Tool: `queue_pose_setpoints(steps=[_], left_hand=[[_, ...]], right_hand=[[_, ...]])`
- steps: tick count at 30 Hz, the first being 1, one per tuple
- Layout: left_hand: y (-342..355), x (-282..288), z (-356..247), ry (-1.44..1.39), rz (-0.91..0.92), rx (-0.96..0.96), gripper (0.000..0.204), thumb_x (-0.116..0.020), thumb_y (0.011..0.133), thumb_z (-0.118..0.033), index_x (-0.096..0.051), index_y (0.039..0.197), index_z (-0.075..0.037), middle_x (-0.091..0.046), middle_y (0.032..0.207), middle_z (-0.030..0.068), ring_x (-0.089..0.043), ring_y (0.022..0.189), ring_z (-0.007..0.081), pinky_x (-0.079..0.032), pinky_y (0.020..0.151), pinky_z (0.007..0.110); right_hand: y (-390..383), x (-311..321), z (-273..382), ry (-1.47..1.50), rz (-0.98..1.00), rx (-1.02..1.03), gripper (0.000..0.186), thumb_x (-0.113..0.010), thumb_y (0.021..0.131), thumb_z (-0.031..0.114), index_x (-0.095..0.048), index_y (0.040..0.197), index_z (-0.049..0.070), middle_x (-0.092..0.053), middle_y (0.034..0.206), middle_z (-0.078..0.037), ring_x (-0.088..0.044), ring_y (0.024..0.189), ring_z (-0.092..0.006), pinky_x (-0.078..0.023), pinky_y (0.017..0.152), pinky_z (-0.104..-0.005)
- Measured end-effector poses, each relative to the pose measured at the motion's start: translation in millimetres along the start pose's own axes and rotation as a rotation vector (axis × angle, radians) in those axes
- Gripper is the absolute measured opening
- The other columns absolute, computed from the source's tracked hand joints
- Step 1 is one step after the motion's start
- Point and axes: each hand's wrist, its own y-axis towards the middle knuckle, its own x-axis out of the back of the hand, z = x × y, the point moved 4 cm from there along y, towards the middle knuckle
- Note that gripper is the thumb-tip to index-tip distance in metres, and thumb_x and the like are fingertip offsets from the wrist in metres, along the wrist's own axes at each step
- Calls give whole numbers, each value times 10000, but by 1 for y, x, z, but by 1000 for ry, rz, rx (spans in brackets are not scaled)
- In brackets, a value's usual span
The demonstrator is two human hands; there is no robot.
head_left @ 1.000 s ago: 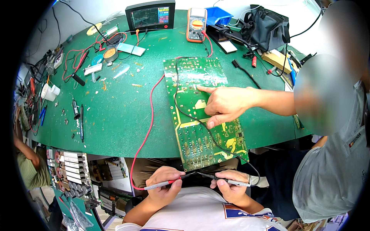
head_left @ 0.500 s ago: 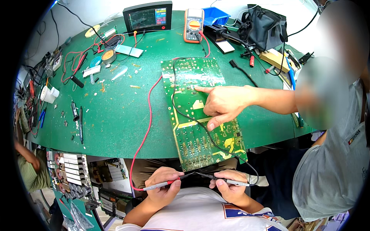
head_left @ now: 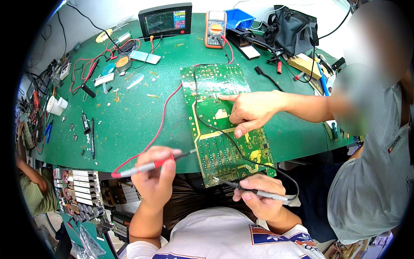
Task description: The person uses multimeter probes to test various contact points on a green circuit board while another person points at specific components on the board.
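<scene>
My left hand (head_left: 152, 183) is closed around the red multimeter probe (head_left: 140, 168), whose tip points at the left edge of the green circuit board (head_left: 205, 97). Between the fingers of my right hand (head_left: 267, 190) is the black probe (head_left: 272, 196). Its tip lies over the board's near edge; whether either tip touches cannot be told. Another person's hand (head_left: 254, 108) reaches in from the right, index finger extended onto the upper middle of the board. Red and black leads run from the probes to the orange multimeter (head_left: 215, 29) at the back; the black one crosses the board.
At the back stand a dark screen device (head_left: 166, 21), a blue bin (head_left: 239, 19) and a grey bag (head_left: 293, 30). A black brush (head_left: 268, 78) lies right of the board. Pens (head_left: 92, 140), wires and a round tin (head_left: 122, 63) lie on the left.
Both probes have moved apart. My left hand rose leftward, bringing the red probe to the board's left edge; my right hand moved slightly up, its tip now over the near edge.
</scene>
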Motion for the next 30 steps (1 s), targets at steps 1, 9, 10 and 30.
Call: queue_pose_setpoints(steps=[1,9,10,30], left_hand=[[7,-1,0,11,-10,8,160,-597,947,-33,-568,1102,-4,-679,981,182,-645,845,216,-535,776,336],[26,6,3,-40,-105,72,126,-568,976,-101,-569,1016,19,-674,968,188,-639,839,226,-535,765,354],[26,9,2,-60,-129,60,148,-555,987,-130,-565,989,17,-671,967,193,-637,843,236,-536,769,368],[2,12,-42,-596,108,312,297,-589,974,-259,-512,1016,25,-524,675,54,-484,537,120,-407,542,252]], right_hand=[[6,-2,3,24,6,6,213,-698,861,-18,-669,1068,-58,-715,793,-149,-726,729,-204,-576,648,-278],[25,-14,10,153,-4,-39,233,-653,922,21,-636,1141,-59,-698,843,-152,-700,747,-189,-556,658,-279],[24,-15,6,204,-33,-66,231,-626,955,54,-617,1155,-61,-692,857,-149,-691,752,-169,-555,652,-279],[83,-81,39,-177,742,1,258,-538,1009,259,-541,958,6,-567,724,-158,-579,634,-390,-464,550,-447]])
